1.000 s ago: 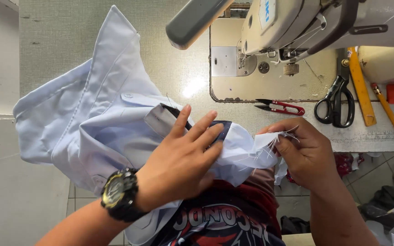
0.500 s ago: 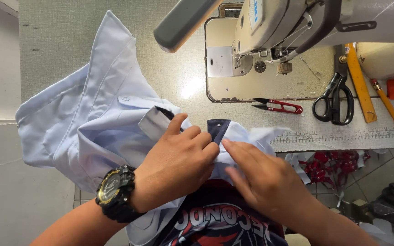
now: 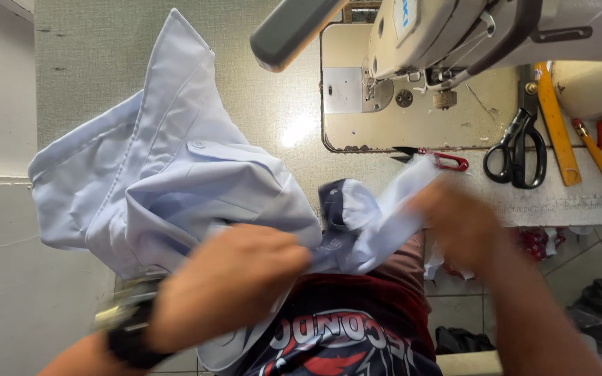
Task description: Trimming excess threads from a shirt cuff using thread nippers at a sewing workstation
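Risk first: light-blue shirt [image 3: 175,188] lies bunched at the near edge of the counter [image 3: 92,63], much of it draped toward the lap. Judgement: if the cloth is tugged hard toward 3 o'clock, the bulk at 9 o'clock could slide off the counter edge, or a fold could shift out of line. Red thread snips [image 3: 447,161] sit just beyond the right hand at 1 o'clock; a swept strip of cloth could catch them and drag them off. Black scissors [image 3: 520,150] lie farther out at 2 o'clock, near a yellow ruler [image 3: 557,125] and a pencil [image 3: 597,157].

Pose: left hand [image 3: 228,285] at 7 o'clock, palm down, knuckles up, pressed on the shirt's near fold; grip looks curled onto cloth, though blur hides the fingertips. Watch [image 3: 130,327] on that wrist. Right hand [image 3: 458,223] at 4 o'clock, heavily blurred, forearm running down to the lower right; it holds a pale strip of the shirt pulled taut between the hands. Dark blue piece [image 3: 339,205] shows between them.

Sewing machine [image 3: 454,35] stands at 12 to 1 o'clock, well apart from both hands.
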